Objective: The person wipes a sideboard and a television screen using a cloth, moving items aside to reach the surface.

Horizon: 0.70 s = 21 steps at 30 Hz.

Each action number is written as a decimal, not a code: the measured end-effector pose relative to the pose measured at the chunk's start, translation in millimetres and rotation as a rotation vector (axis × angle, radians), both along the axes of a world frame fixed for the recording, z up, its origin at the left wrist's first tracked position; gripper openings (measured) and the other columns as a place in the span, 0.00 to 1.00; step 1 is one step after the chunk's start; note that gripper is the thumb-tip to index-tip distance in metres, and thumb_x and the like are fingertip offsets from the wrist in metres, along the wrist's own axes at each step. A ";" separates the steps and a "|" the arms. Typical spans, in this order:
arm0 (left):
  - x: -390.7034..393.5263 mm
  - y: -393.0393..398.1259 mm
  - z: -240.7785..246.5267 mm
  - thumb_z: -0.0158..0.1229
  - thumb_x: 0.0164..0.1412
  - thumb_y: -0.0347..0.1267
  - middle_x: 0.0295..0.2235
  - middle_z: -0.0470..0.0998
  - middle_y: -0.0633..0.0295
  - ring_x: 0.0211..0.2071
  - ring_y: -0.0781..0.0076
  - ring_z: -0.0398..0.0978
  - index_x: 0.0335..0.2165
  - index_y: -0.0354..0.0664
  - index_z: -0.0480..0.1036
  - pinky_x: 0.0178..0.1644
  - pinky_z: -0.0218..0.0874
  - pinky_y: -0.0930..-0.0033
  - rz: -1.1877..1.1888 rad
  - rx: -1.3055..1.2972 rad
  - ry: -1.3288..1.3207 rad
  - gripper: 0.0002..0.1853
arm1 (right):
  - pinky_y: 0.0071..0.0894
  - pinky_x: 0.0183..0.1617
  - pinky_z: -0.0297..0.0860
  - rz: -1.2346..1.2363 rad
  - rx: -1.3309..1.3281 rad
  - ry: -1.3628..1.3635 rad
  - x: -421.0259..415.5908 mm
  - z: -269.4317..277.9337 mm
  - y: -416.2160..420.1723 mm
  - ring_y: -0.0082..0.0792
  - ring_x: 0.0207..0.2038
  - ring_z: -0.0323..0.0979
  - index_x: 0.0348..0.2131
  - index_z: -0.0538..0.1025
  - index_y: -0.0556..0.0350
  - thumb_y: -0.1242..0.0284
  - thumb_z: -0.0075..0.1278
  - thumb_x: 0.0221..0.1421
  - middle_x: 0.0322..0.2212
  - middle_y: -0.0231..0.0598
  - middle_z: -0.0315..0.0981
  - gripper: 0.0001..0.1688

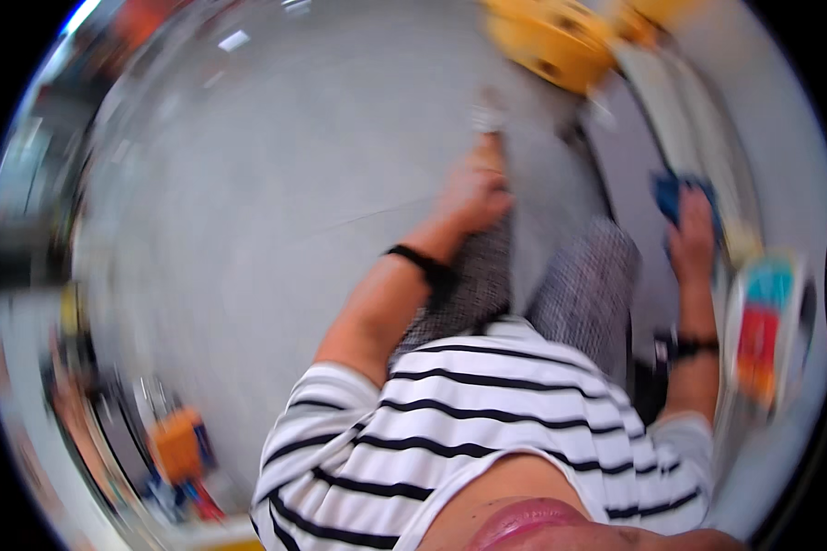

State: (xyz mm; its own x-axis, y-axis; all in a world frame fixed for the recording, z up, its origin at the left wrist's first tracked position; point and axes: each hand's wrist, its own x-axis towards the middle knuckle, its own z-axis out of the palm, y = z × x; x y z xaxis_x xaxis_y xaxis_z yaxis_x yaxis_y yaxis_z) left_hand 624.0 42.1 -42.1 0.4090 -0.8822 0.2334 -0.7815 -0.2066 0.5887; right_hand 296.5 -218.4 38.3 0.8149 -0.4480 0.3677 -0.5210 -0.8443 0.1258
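Note:
My left hand (479,193) hangs over my left leg, its fingers curled; blur hides whether anything is in it. A black band circles that wrist. On the right, my right hand (692,224) grips a blue cloth (670,196) against a pale ledge or panel edge along the wall. A dark band with a small device sits on the right wrist. Both arms are bent, one on each side of my striped shirt. Below my left hand a foot shows faintly on the grey floor (262,172).
A yellow rounded plastic object (551,41) with holes stands ahead at the right. Beside my right forearm is a white container with a coloured label (761,330). An orange item (176,444) lies at the lower left, near blurred shelving or furniture.

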 end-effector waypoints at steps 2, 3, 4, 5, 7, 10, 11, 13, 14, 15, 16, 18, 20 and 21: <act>-22.7 0.2 -0.6 0.58 0.52 0.37 0.43 0.75 0.49 0.46 0.51 0.71 0.41 0.41 0.76 0.53 0.60 0.56 -0.036 0.079 0.017 0.18 | 0.42 0.66 0.51 -0.022 -0.027 -0.001 -31.4 4.5 18.0 0.47 0.62 0.54 0.59 0.61 0.56 0.78 0.50 0.46 0.58 0.49 0.58 0.39; -23.9 0.0 -22.0 0.58 0.53 0.38 0.43 0.75 0.49 0.47 0.51 0.70 0.41 0.39 0.75 0.53 0.61 0.57 -0.050 0.034 0.050 0.18 | 0.41 0.65 0.53 -0.036 -0.052 -0.001 -45.7 7.3 25.8 0.47 0.62 0.54 0.58 0.63 0.55 0.78 0.51 0.46 0.57 0.48 0.59 0.37; -29.8 -0.5 -32.7 0.58 0.54 0.38 0.43 0.75 0.49 0.48 0.51 0.70 0.40 0.38 0.75 0.53 0.60 0.58 -0.063 0.040 0.037 0.18 | 0.40 0.65 0.54 -0.070 -0.051 0.010 -66.5 5.1 33.3 0.47 0.61 0.55 0.57 0.63 0.55 0.77 0.52 0.46 0.57 0.48 0.60 0.37; -32.9 -1.3 -33.4 0.58 0.54 0.38 0.43 0.75 0.51 0.48 0.53 0.70 0.40 0.39 0.75 0.53 0.61 0.60 -0.072 0.028 0.054 0.17 | 0.39 0.64 0.55 -0.086 -0.053 -0.002 -82.1 2.1 41.8 0.46 0.60 0.57 0.56 0.64 0.55 0.76 0.53 0.45 0.56 0.46 0.60 0.36; -44.9 -7.7 -31.9 0.57 0.55 0.38 0.42 0.76 0.53 0.47 0.53 0.70 0.39 0.40 0.76 0.51 0.61 0.59 -0.108 0.038 0.040 0.16 | 0.38 0.63 0.56 -0.126 -0.082 0.000 -112.1 -7.2 61.1 0.43 0.59 0.57 0.55 0.64 0.55 0.72 0.58 0.43 0.55 0.43 0.61 0.38; -40.6 -32.7 -55.2 0.57 0.55 0.38 0.42 0.76 0.55 0.46 0.54 0.70 0.39 0.41 0.76 0.51 0.61 0.59 -0.108 0.028 0.022 0.15 | 0.37 0.63 0.55 -0.218 -0.026 -0.038 -134.2 -34.8 61.7 0.44 0.60 0.56 0.56 0.64 0.55 0.71 0.60 0.41 0.56 0.44 0.59 0.41; -37.1 -43.5 -63.5 0.57 0.55 0.38 0.42 0.76 0.55 0.46 0.54 0.70 0.39 0.41 0.76 0.51 0.61 0.59 -0.104 0.021 0.016 0.15 | 0.37 0.63 0.55 -0.249 -0.014 -0.058 -142.8 -42.8 60.0 0.44 0.60 0.56 0.56 0.63 0.56 0.72 0.60 0.41 0.56 0.45 0.59 0.42; -44.4 -34.9 -62.8 0.57 0.55 0.38 0.41 0.76 0.56 0.46 0.54 0.70 0.39 0.41 0.76 0.51 0.61 0.60 -0.094 0.024 0.018 0.15 | 0.38 0.63 0.55 -0.286 0.016 -0.046 -167.1 -35.7 85.9 0.45 0.60 0.55 0.56 0.63 0.55 0.72 0.60 0.41 0.56 0.46 0.59 0.42; -47.4 -31.5 -61.5 0.56 0.55 0.38 0.41 0.77 0.56 0.46 0.55 0.70 0.38 0.42 0.76 0.51 0.61 0.60 -0.079 0.056 0.039 0.15 | 0.38 0.63 0.55 -0.290 0.027 -0.024 -176.7 -30.3 97.9 0.45 0.60 0.55 0.57 0.63 0.55 0.72 0.59 0.41 0.56 0.46 0.59 0.42; -43.9 -32.9 -64.2 0.56 0.55 0.38 0.41 0.77 0.56 0.46 0.54 0.70 0.38 0.42 0.76 0.51 0.61 0.59 -0.087 0.053 0.021 0.15 | 0.38 0.63 0.55 -0.299 0.041 -0.005 -181.0 -29.4 106.3 0.45 0.60 0.55 0.57 0.63 0.55 0.73 0.59 0.41 0.56 0.46 0.59 0.42; -38.3 -34.3 -67.8 0.56 0.55 0.38 0.41 0.77 0.56 0.46 0.54 0.70 0.38 0.42 0.76 0.51 0.61 0.59 -0.095 0.050 0.004 0.15 | 0.39 0.64 0.55 -0.306 0.063 -0.016 -184.3 -31.2 114.2 0.46 0.60 0.55 0.57 0.63 0.55 0.73 0.58 0.41 0.57 0.47 0.58 0.42; -30.7 -37.3 -74.5 0.56 0.55 0.38 0.41 0.77 0.56 0.46 0.54 0.70 0.38 0.42 0.76 0.51 0.61 0.59 -0.101 0.043 -0.033 0.15 | 0.40 0.64 0.55 -0.340 0.074 -0.025 -197.9 -35.6 130.2 0.47 0.60 0.55 0.57 0.63 0.55 0.74 0.58 0.41 0.57 0.47 0.58 0.42; -26.5 -34.7 -80.8 0.56 0.55 0.39 0.42 0.77 0.56 0.46 0.53 0.70 0.38 0.43 0.77 0.51 0.61 0.58 -0.098 0.032 -0.071 0.15 | 0.41 0.64 0.55 -0.388 0.062 -0.018 -213.6 -38.8 142.5 0.47 0.60 0.55 0.57 0.63 0.56 0.73 0.57 0.43 0.57 0.48 0.58 0.40; -23.8 -34.5 -85.8 0.56 0.55 0.39 0.42 0.77 0.56 0.46 0.53 0.70 0.39 0.43 0.77 0.51 0.61 0.58 -0.089 0.045 -0.072 0.15 | 0.41 0.64 0.54 -0.414 0.062 -0.036 -220.9 -41.2 147.6 0.48 0.60 0.55 0.57 0.63 0.56 0.73 0.55 0.44 0.56 0.48 0.58 0.38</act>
State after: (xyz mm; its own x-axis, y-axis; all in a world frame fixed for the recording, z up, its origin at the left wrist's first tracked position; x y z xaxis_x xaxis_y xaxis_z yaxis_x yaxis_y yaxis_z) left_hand 600.2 7.6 -127.9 0.3125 -0.9244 0.2187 -0.8379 -0.1598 0.5219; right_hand 75.6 -70.9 -2.9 0.5486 -0.7569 0.3552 -0.8209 -0.5682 0.0569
